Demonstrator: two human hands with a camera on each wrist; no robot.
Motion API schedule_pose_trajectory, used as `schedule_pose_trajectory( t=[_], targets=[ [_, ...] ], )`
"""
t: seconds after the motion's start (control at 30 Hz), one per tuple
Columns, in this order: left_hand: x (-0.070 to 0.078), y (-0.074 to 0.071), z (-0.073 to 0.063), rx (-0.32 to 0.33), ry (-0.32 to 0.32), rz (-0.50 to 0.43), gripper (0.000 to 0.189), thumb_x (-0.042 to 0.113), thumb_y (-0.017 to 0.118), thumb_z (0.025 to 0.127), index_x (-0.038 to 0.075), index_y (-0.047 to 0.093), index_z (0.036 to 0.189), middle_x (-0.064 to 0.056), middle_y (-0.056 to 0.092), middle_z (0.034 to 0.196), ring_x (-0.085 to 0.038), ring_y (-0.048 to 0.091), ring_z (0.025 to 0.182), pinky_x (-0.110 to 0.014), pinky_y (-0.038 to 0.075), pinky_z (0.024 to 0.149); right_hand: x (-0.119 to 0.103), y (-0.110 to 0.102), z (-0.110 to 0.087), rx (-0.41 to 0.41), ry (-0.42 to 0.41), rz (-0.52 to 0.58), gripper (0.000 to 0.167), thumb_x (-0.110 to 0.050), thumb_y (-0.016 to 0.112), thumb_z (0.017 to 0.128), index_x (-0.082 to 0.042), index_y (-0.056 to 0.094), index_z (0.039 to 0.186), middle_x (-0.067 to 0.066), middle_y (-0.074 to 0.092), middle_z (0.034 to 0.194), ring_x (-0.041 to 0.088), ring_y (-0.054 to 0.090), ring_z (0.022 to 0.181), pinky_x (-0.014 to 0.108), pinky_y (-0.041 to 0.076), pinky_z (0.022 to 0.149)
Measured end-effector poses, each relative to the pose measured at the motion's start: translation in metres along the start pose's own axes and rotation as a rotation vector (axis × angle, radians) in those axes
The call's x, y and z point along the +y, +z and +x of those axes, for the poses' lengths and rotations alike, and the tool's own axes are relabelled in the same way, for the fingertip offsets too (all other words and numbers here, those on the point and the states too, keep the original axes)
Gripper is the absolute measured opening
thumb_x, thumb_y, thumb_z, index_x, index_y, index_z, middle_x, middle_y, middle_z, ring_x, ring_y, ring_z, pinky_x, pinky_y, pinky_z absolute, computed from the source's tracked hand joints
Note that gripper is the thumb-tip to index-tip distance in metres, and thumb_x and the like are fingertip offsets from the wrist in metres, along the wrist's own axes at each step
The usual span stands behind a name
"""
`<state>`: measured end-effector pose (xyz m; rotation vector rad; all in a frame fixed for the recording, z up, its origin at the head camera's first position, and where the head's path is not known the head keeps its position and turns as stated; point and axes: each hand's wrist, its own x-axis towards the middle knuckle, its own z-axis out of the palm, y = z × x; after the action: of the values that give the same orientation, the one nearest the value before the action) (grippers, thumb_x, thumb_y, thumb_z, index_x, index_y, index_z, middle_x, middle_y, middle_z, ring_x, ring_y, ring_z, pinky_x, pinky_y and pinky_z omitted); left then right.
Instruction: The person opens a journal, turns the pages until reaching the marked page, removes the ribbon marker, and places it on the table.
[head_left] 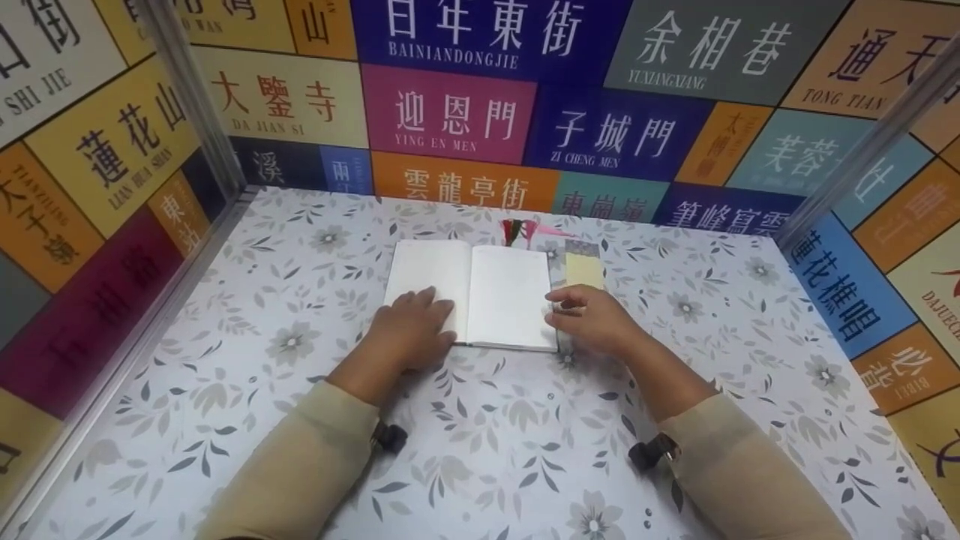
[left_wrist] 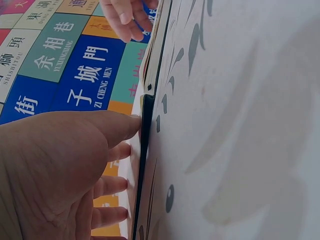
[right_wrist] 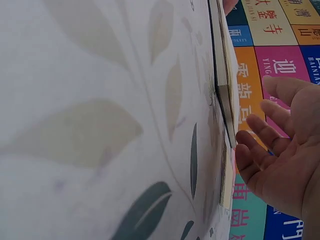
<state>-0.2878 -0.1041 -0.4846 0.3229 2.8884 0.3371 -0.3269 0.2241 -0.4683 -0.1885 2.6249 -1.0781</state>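
Observation:
An open notebook (head_left: 510, 296) with blank white pages lies on the table. My left hand (head_left: 411, 328) rests on its left page, the fingers spread and fairly straight; in the left wrist view the thumb (left_wrist: 117, 125) lies along the near edge. At the right page's outer edge is my right hand (head_left: 596, 319), its fingers loosely bent. In the right wrist view that hand (right_wrist: 285, 145) has its fingers apart, with nothing between them, beside the page block. A pale yellow pad (head_left: 583, 270) with a grey patterned top lies just beyond the right hand.
Red, green and pink tassels (head_left: 517, 231) lie behind the notebook's top edge. A floral white cloth (head_left: 480, 450) covers the table. Colourful panels with Chinese lettering (head_left: 450, 112) stand along the back and sides, with metal posts (head_left: 199, 97) at the corners.

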Motion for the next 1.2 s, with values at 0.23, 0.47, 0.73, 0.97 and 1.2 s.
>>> schedule_pose_trajectory(
  t=[0.23,0.47,0.73,0.97,1.2],
  targets=[
    [0.003,-0.002,0.000,-0.007,0.004,0.028,0.066,0.053,0.051,0.108,0.026,0.039,0.167,-0.009,0.027,0.179,-0.039,0.027,0.165,-0.066,0.029,0.131,0.003,0.004,-0.008,-0.052,-0.141,-0.133,0.059,-0.037,0.085,0.092,-0.024,0.066,0.146,0.004,0.052,0.165,0.033,0.039,0.161,0.056,0.029,0.134],
    [0.003,-0.002,-0.002,-0.002,0.007,0.025,0.065,0.052,0.051,0.108,0.026,0.040,0.166,-0.009,0.028,0.179,-0.039,0.027,0.165,-0.067,0.031,0.130,0.000,0.011,-0.009,-0.101,-0.221,-0.242,0.056,-0.033,0.087,0.091,-0.024,0.070,0.143,-0.003,0.055,0.163,0.029,0.041,0.160,0.052,0.028,0.136],
    [0.001,-0.001,-0.001,-0.002,0.004,0.024,0.066,0.053,0.051,0.108,0.026,0.039,0.167,-0.009,0.026,0.179,-0.039,0.027,0.165,-0.067,0.030,0.130,-0.001,0.013,-0.009,-0.104,-0.221,-0.245,0.042,-0.028,0.087,0.089,-0.024,0.077,0.130,-0.004,0.062,0.155,0.028,0.048,0.155,0.051,0.032,0.134],
    [0.000,0.001,0.001,-0.003,0.000,0.030,0.066,0.053,0.051,0.108,0.025,0.040,0.166,-0.010,0.027,0.179,-0.040,0.027,0.165,-0.067,0.030,0.130,-0.001,0.012,-0.009,-0.112,-0.204,-0.230,0.035,-0.030,0.086,0.091,-0.025,0.078,0.125,-0.005,0.061,0.155,0.028,0.047,0.155,0.051,0.032,0.134],
    [0.001,0.001,-0.002,0.003,0.000,0.016,0.065,0.052,0.051,0.108,0.025,0.040,0.166,-0.010,0.027,0.179,-0.040,0.028,0.165,-0.067,0.030,0.131,0.000,0.014,-0.011,-0.112,-0.194,-0.190,0.030,-0.029,0.085,0.091,-0.025,0.080,0.121,-0.008,0.062,0.154,0.026,0.048,0.154,0.050,0.034,0.133]
  ],
)
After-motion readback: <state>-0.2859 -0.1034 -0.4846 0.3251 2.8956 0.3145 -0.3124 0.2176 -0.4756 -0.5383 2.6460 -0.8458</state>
